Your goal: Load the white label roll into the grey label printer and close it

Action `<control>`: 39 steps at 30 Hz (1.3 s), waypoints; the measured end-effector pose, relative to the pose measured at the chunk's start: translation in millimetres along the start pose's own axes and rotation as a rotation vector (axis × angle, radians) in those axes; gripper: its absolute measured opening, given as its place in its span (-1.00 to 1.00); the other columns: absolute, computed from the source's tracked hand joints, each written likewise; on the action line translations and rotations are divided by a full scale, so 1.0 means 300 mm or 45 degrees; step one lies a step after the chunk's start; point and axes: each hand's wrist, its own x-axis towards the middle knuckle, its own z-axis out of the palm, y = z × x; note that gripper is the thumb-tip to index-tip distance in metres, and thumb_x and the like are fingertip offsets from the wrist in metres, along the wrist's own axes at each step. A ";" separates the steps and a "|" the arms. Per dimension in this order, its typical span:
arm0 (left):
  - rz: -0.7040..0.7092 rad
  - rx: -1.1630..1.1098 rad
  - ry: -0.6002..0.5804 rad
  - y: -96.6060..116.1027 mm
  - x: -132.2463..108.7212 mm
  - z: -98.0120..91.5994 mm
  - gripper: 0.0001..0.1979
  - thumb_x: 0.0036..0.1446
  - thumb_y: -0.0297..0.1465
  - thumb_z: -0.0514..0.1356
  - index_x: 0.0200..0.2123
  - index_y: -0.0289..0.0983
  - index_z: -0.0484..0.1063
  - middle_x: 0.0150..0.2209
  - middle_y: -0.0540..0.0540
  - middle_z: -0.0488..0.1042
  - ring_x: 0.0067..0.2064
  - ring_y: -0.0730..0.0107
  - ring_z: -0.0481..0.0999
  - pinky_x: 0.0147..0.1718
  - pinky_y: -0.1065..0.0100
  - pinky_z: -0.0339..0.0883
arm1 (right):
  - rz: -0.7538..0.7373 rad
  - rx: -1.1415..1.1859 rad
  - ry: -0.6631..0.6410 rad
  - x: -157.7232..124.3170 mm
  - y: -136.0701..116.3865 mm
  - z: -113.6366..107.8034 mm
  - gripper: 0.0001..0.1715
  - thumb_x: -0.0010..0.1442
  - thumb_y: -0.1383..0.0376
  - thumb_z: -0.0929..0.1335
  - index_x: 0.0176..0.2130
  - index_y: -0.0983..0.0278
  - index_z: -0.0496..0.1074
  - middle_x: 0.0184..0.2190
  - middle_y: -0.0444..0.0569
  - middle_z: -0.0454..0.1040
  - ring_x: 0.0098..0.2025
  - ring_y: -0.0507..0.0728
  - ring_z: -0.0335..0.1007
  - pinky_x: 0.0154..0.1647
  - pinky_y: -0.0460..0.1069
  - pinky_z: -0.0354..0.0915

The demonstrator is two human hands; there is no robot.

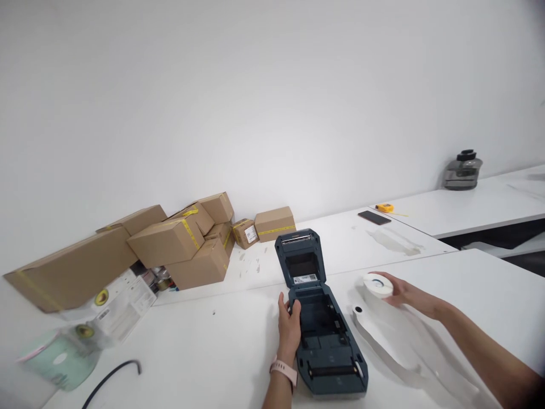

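A dark blue-grey label printer (pixel 327 346) lies on the white table with its lid (pixel 300 258) swung up and its inside bare. My left hand (pixel 290 326) grips the printer's left edge, thumb over the rim. To the right of the printer, my right hand (pixel 398 288) closes around the side of a white paper roll (pixel 378 286). Below that roll, a small core (pixel 358 310) with a dark hole stands beside the printer. From it a long pale paper strip (pixel 389 355) trails toward the lower right.
Brown cardboard boxes (pixel 170 238) are piled at the back left. Near them sit a mint-green container (pixel 59 360), a white box (pixel 123 307) and a black cable (pixel 110 378). Toward the back right lie a phone (pixel 374 217), a yellow tape measure (pixel 385 208) and a dark jug (pixel 463 170).
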 end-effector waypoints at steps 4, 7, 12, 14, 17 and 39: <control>0.004 -0.005 -0.005 0.001 0.000 0.000 -0.21 0.25 -0.02 0.04 0.38 -0.27 -0.16 0.33 -0.29 0.16 0.31 0.22 0.24 0.15 0.37 0.21 | -0.034 0.188 -0.255 0.130 -0.028 0.093 -0.02 -0.08 0.03 0.43 0.28 0.14 0.18 0.19 0.10 0.37 0.19 0.40 0.30 0.15 0.22 0.30; 0.023 -0.009 -0.001 -0.002 0.000 0.001 -0.20 0.25 -0.01 0.05 0.38 -0.29 -0.16 0.34 -0.30 0.13 0.31 0.20 0.22 0.17 0.35 0.19 | -0.023 0.215 -0.294 0.185 -0.060 0.102 0.07 -0.08 0.03 0.46 0.33 0.14 0.10 0.28 0.13 0.27 0.27 0.40 0.20 0.18 0.21 0.26; 0.018 -0.007 -0.011 -0.003 0.003 0.001 -0.17 0.22 0.03 0.05 0.38 -0.28 -0.14 0.34 -0.31 0.14 0.30 0.18 0.23 0.17 0.33 0.18 | -0.025 0.252 0.090 0.063 -0.233 0.022 -0.39 0.12 -0.04 0.39 0.10 0.13 0.40 0.13 0.10 0.45 0.21 0.36 0.29 0.21 0.20 0.23; 0.009 0.004 -0.013 -0.001 0.004 0.001 -0.18 0.22 0.03 0.05 0.37 -0.27 -0.11 0.32 -0.30 0.18 0.28 0.18 0.26 0.17 0.32 0.19 | -0.137 0.266 -0.060 -0.043 -0.304 0.032 -0.58 0.24 -0.04 0.30 -0.13 0.17 0.53 -0.08 0.07 0.56 0.03 0.32 0.44 0.10 0.18 0.33; 0.005 0.023 0.016 0.001 0.006 0.004 -0.21 0.22 0.00 0.05 0.36 -0.29 -0.07 0.29 -0.29 0.22 0.27 0.18 0.28 0.17 0.32 0.18 | -0.149 0.002 -0.443 -0.162 -0.304 0.118 -0.61 0.27 0.00 0.25 -0.27 0.12 0.58 -0.27 0.02 0.60 -0.20 0.28 0.51 -0.12 0.15 0.41; 0.008 0.008 0.005 -0.002 0.002 0.002 -0.22 0.22 -0.05 0.08 0.36 -0.30 -0.07 0.27 -0.29 0.26 0.22 0.20 0.33 0.12 0.35 0.20 | 0.090 -0.509 -0.185 0.033 -0.066 0.250 -0.48 -0.01 0.20 0.39 0.00 0.12 0.53 -0.50 -0.14 0.40 -0.44 0.12 0.33 -0.41 -0.04 0.15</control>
